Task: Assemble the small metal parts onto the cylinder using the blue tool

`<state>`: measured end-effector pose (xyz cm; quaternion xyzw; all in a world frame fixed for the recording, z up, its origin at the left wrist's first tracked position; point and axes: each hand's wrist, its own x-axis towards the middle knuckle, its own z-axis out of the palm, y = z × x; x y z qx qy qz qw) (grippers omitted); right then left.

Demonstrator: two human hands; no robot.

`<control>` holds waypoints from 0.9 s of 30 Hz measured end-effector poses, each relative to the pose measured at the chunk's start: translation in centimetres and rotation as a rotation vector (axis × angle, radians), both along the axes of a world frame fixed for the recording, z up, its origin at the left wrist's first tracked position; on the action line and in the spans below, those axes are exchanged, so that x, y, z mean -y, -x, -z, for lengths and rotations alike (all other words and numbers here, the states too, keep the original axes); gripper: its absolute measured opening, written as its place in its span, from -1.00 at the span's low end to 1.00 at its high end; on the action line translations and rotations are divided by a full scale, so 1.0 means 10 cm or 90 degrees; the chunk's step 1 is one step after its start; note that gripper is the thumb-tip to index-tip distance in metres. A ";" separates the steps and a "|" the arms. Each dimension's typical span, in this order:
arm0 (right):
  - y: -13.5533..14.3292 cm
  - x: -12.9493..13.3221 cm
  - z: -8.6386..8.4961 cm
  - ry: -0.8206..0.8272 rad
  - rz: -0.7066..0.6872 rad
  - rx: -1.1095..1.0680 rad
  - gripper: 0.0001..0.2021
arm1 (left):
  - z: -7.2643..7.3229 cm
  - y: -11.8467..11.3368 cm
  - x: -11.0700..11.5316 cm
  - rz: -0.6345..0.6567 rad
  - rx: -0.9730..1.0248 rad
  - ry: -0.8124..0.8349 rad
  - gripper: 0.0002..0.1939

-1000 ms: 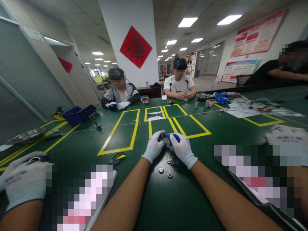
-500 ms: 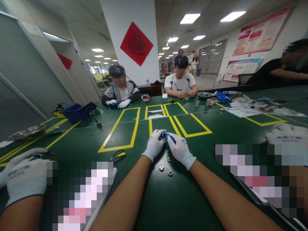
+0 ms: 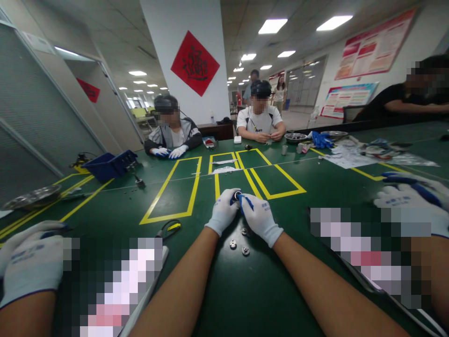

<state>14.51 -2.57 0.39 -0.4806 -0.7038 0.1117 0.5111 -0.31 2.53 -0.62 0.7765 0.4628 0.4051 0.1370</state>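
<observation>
While gloved left hand (image 3: 223,208) grasped ring-shaped part (image 3: 237,196), right hand (image 3: 258,213) closed against it, metal discs (image 3: 233,244) lay nearer wearer on table (image 3: 224,290); blue bin (image 3: 103,167), left, contents unclear; far metal dish (image 3: 296,142) held small parts.

Green worktop (image 3: 231,290), marked with yellow tape (image 3: 192,196). Low centre of the frame: small metal parts (image 3: 233,244), loosely grouped. Toward the left edge: blue bin (image 3: 105,169) and shiny metal tray (image 3: 33,197). Right of centre, farther up: white papers (image 3: 345,158) near blue gloves (image 3: 322,140).
</observation>
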 end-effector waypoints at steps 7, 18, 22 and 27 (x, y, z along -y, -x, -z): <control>0.02 0.03 -0.04 -0.011 -0.029 -0.012 -0.68 | -0.03 0.00 0.03 0.009 -0.008 -0.009 -0.62; 0.03 0.03 -0.04 -0.031 0.023 0.043 -0.72 | 0.01 -0.01 0.00 -0.002 0.023 0.018 -0.60; 0.04 0.04 -0.04 -0.031 0.000 0.015 -0.68 | 0.00 -0.01 0.01 0.002 0.025 0.010 -0.59; 0.02 0.04 -0.06 -0.028 -0.039 -0.003 -0.69 | 0.01 0.00 0.01 0.001 0.009 -0.017 -0.64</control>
